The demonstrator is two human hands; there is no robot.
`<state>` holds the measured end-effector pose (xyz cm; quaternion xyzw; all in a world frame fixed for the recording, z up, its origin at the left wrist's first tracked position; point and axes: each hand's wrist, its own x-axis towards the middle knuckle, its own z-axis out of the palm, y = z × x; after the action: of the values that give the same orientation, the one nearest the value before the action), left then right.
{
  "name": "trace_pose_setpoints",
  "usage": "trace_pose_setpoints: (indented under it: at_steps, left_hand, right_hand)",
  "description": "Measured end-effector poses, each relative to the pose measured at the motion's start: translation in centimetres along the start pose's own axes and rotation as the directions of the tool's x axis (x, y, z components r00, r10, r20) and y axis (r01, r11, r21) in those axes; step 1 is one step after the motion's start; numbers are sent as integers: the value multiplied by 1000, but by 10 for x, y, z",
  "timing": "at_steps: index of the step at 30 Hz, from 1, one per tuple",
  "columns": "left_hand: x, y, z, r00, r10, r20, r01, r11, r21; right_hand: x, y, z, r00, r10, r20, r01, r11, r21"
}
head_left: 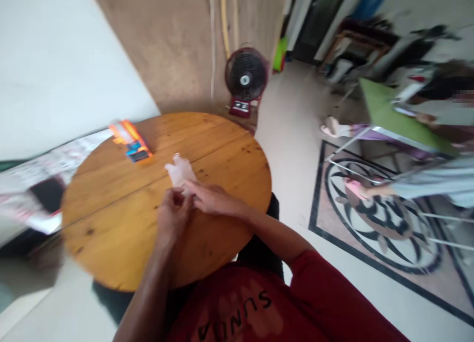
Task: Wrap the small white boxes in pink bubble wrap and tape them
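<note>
Whitish, translucent, limp plastic-looking piece (181, 171) lies over the middle of the round brown wooden table (122, 243), its near end at the person's two bare hands. The left hand (173, 208) has its fingers curled, with thumb and forefinger drawn together at that end; blur hides exactly what they pinch. The right hand (209, 199) lies just beside it, its forefinger extended onto the piece and the other fingers bent.

Near the table's far-left edge rests a blurred orange, blue and grey object (132, 140), well apart from the hands. The dark red shirt (240, 302) bears black lettering, upside down here; S, U and N can be made out. Beyond the table stands a black round fan with a dark red base (245, 79); its pale markings are unreadable. At right, people sit by a green-topped folding table (392, 107).
</note>
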<state>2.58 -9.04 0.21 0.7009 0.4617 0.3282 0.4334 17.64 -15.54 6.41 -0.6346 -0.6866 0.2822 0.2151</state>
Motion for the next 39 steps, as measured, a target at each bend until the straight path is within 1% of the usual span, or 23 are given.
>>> trace_pose_setpoints:
  at_steps: [1,3,5,7,10,13,17,20,23,26,30,33,35,39]
  left_hand:
    - [-2,2,2,1000,7,-17,-8,1000,-12]
    - [-4,5,6,999,-8,-41,8,1000,10]
    - [0,3,8,999,-41,-30,41,999,0]
    - [4,0,7,999,-35,-33,35,999,5]
    - [5,-2,3,1000,-16,-9,16,999,27]
    - [2,-1,1,1000,-7,3,7,998,60]
    - [3,-3,-2,1000,25,17,-27,987,158]
    - [4,-1,-5,997,58,45,-68,960,272]
    - [6,3,-10,991,85,102,-116,928,353]
    - [10,5,-14,980,104,170,-165,902,399]
    - [19,4,-17,969,112,221,-199,882,426]
    - [24,3,-20,951,163,261,-266,864,427]
    - [26,2,-23,934,202,294,-315,852,418]
    - [33,0,-29,902,242,358,-381,836,394]
  right_hand:
    - [-1,-1,2,1000,15,3,-15,1000,1]
    - [-1,2,7,999,32,-29,-32,999,-4]
    - [5,11,13,998,37,-54,-38,999,-25]
    - [13,20,20,998,23,-60,-26,999,-46]
    - [17,28,27,995,-23,-98,23,1000,-4]
    - [14,32,28,985,-24,-172,33,998,52]
    - [12,37,22,962,33,-272,-4,994,106]
    - [18,41,13,945,32,-326,4,994,110]
    - [27,41,5,943,-26,-332,58,995,85]
    - [36,40,3,944,-83,-318,108,992,62]
    - [43,43,1,945,-100,-310,124,990,59]
    - [50,47,-8,938,-108,-329,129,991,43]
    - [59,47,-16,939,-74,-335,84,996,17]
    - [84,41,-25,951,39,-308,-65,995,-75]
